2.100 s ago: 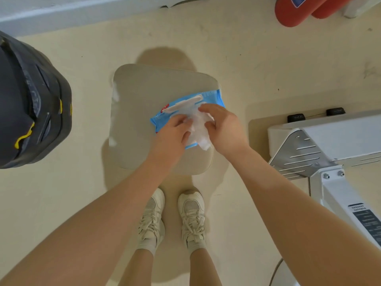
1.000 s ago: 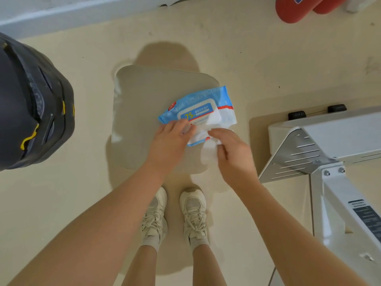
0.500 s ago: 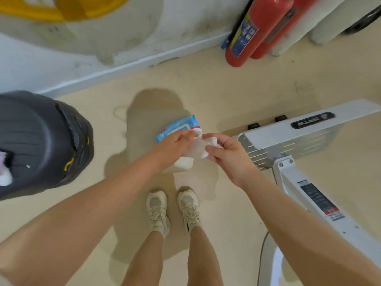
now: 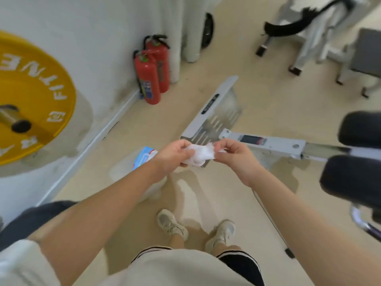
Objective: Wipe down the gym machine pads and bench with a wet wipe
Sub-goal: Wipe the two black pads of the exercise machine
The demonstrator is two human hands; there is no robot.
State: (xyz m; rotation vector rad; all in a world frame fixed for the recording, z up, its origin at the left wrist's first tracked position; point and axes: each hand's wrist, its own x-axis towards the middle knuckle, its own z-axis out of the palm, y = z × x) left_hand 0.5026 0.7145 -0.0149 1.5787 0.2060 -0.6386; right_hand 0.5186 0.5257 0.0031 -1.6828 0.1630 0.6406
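Wipe (image 4: 199,156): white, crumpled, held up in the air between both hands, above the floor and clear of any pad. A second ago it was only half drawn from the packet; now it is fully out.

Left hand (image 4: 174,156): fingers curled round the left part of the wipe, gripping it. Earlier this hand pressed down on the packet; it has since lifted off.

Right hand (image 4: 235,155): thumb and fingers pinching the right edge of the wipe, level with the left hand and just beside it.

Wipe packet (image 4: 144,156): blue and white, lying on a pale low stool (image 4: 132,172) beside the left forearm, no longer touched by either hand. Partly hidden by the arm.

Machine pads (image 4: 356,153): two dark round rolls at the right edge, one above the other, mounted on a white machine frame (image 4: 274,144) whose metal footplate (image 4: 218,118) sits on the floor past the hands. The pads were out of sight in the earlier views; the view has risen and turned to the right to take them in.

Bench (image 4: 367,52): grey padded seat, far upper right, well apart from the hands.

Fire extinguishers (image 4: 151,73): two, red, upright against the wall.

Weight plate (image 4: 35,98): yellow, white lettering, on a bar at the left.

Shoes (image 4: 171,223): pale, on the beige floor below the hands.
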